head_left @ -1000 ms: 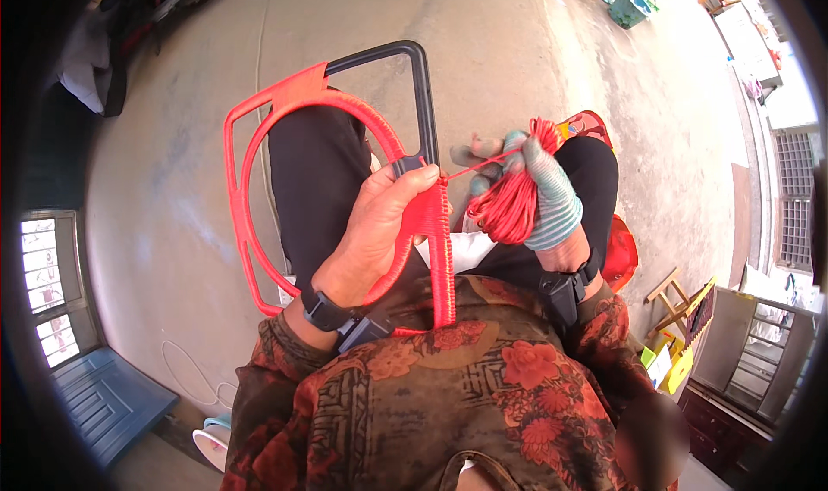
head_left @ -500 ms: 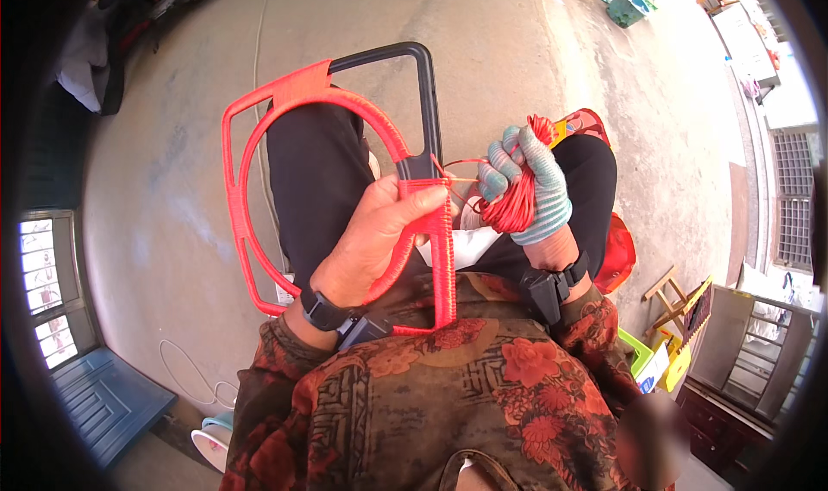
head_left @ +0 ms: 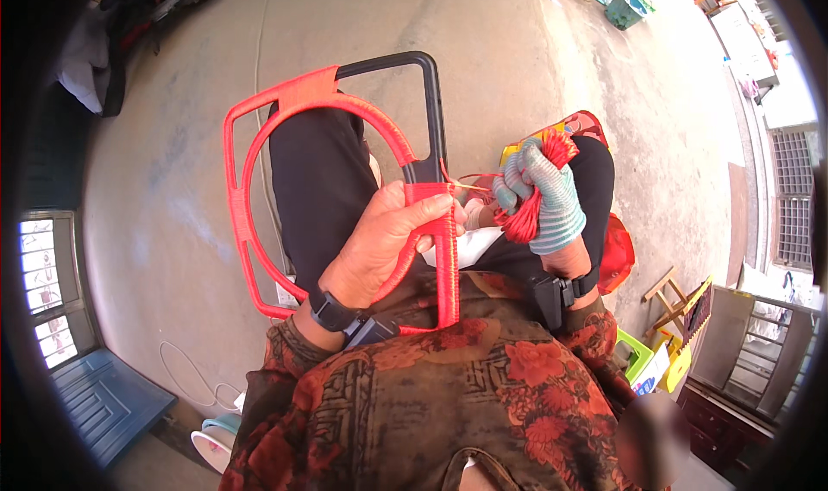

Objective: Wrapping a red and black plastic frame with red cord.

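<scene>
A black frame with rounded corners and a ring inside it (head_left: 310,88) lies over my lap, mostly wrapped in red-orange cord. Bare black shows at its far right corner and where the ring joins the right side. My left hand (head_left: 377,237), ungloved, is closed around that right side, thumb pressed on the wrapped cord just below the bare part. My right hand (head_left: 556,198), in a grey-green striped glove, grips a bundle of red cord (head_left: 526,219) over my right thigh. A thin strand (head_left: 470,186) stretches between the frame and the bundle.
Behind my right hand is a red and yellow item (head_left: 586,127). A red object (head_left: 617,254) sits beside my right thigh, with a green container (head_left: 634,357) and a small wooden stool (head_left: 668,293) nearby. Buckets (head_left: 625,10) stand at the far right, a blue panel (head_left: 112,400) at lower left.
My right hand has moved right with the cord bundle, away from the frame. The frame and my left hand have shifted slightly right and nearer to me.
</scene>
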{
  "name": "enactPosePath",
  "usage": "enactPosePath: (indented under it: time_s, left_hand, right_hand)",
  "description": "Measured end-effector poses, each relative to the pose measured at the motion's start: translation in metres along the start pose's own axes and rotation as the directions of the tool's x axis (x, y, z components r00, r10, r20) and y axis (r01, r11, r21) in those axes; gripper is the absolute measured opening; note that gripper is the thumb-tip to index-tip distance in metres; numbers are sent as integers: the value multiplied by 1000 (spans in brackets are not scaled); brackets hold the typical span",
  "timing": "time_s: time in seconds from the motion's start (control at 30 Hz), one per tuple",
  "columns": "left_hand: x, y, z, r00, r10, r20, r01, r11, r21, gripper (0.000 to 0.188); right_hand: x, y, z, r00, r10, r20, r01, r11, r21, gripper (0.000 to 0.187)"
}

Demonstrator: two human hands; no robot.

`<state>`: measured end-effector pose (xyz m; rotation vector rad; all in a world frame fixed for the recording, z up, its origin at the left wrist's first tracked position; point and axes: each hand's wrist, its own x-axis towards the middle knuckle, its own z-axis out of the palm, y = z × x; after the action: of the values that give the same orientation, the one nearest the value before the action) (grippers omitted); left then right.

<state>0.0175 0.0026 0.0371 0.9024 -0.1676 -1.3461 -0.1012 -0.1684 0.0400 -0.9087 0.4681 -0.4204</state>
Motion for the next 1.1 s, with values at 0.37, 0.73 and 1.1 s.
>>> enactPosePath:
  time_s: [0.37,0.73,1.1]
  left_hand:
    - [-3,1,4,999,16,-38,-16,1000,2,22]
    - [1,3,4,1000,-1,2,1,999,-52,19]
    - [1,3,9,999,44,4,-43,993,-108,65]
  right_hand:
    - [-10,-9,1,1000,-11,-10,10,998,-61,27]
    - [19,-51,-23,934,57,-352,-286,710,-644,31]
    - [44,-31,85,504,-126,854,741,-445,-503,24]
